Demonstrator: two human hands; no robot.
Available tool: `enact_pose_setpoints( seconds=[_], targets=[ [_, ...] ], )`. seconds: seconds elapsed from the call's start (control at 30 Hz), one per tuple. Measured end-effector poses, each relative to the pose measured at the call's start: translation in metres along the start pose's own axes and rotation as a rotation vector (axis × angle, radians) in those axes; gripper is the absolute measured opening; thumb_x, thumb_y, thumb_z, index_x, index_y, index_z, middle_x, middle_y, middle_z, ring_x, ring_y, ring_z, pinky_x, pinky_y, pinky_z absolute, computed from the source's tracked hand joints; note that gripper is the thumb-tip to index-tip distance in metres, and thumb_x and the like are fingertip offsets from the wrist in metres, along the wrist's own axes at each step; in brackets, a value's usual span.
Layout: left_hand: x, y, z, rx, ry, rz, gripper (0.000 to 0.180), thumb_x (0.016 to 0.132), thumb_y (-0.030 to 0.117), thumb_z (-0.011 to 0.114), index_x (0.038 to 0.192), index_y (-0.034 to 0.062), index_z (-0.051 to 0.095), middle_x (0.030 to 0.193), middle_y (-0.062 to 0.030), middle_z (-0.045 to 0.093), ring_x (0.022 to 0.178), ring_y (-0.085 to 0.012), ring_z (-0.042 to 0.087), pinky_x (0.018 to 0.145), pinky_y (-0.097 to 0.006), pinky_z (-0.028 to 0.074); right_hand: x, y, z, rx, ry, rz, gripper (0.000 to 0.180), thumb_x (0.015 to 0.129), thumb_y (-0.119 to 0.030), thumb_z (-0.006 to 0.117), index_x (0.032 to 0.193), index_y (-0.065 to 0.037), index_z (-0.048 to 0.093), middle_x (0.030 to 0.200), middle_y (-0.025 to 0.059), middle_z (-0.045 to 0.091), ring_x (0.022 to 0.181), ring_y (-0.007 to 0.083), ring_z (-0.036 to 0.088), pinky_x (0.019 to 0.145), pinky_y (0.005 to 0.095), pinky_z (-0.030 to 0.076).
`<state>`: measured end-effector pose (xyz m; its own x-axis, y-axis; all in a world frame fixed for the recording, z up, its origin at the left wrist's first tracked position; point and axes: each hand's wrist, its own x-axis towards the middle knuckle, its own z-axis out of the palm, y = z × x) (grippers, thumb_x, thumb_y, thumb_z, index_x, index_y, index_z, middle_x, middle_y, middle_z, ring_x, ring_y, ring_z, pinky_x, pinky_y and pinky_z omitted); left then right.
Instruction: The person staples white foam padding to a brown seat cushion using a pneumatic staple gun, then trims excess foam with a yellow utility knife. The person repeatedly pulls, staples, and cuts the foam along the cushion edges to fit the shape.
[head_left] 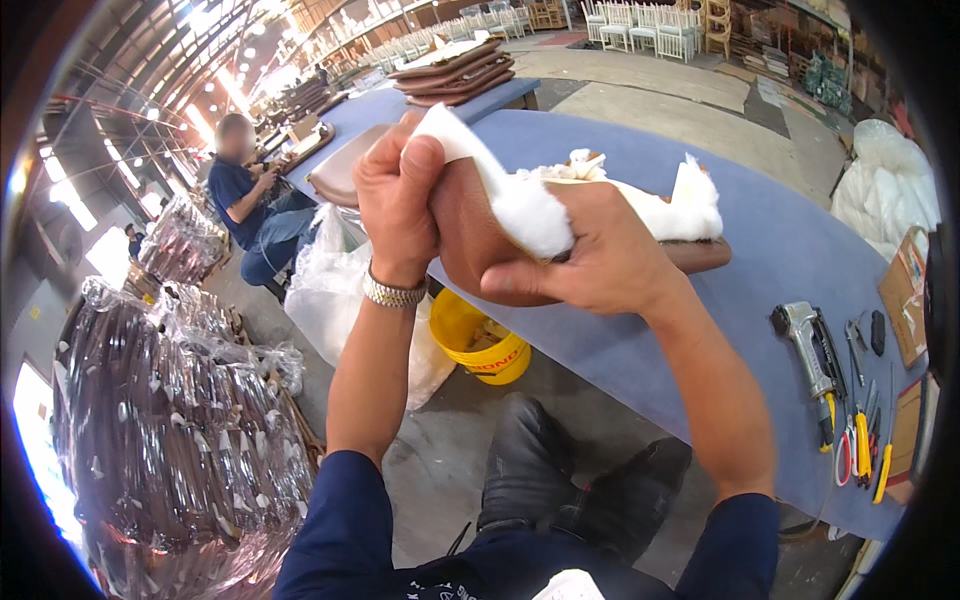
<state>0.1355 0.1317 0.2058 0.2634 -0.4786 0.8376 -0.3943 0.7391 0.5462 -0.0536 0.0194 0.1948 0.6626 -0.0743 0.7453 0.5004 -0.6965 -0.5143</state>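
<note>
Both my hands hold a brown leather-like cushion cover (465, 235) up above the near edge of the blue table. Thick white batting (535, 210) shows along its upper and right edges. My left hand (400, 190) is closed on its upper left corner, thumb up against the brown side. On the right side, my right hand (615, 250) grips it with the thumb across the brown face; the other fingers are partly hidden behind. Beyond my right hand, a brown seat pad with white batting (690, 205) lies on the table.
On the blue table (620, 135) at right lie a staple gun (805, 350), scissors (845, 458) and a yellow-handled tool (883, 475). A stack of brown pads (455, 75) stands farther back. Below sits a yellow bucket (480, 350). Plastic-wrapped bundles (180, 430) and a seated person (240, 190) are left.
</note>
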Motion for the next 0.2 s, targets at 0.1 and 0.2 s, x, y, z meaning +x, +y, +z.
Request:
enact_pose_setpoints(
  seconds=[0.1,0.2],
  targets=[
    [0.013,-0.010,0.000,-0.084,-0.346,-0.062,0.070,0.105,0.060,0.052,0.120,-0.0060,0.069,0.115,-0.0103,0.073,0.103,-0.0153,0.067,0.090,-0.031,0.054,-0.014,0.008,-0.004,-0.002,0.171,-0.037,0.043,0.084,-0.035,0.088,0.105,-0.003,0.070,0.084,0.0140,0.072,0.072,0.0227,0.068,0.069,0.0340,0.054],
    [0.006,-0.025,0.003,0.141,-0.500,-0.233,0.112,0.089,0.089,0.028,0.141,-0.0077,0.052,0.133,-0.0209,0.065,0.122,-0.0269,0.063,0.107,-0.036,0.049,-0.028,0.017,-0.018,-0.094,0.184,0.006,0.044,0.085,-0.033,0.088,0.118,-0.008,0.073,0.089,0.0114,0.075,0.074,0.0193,0.068,0.073,0.0305,0.054]
  ],
)
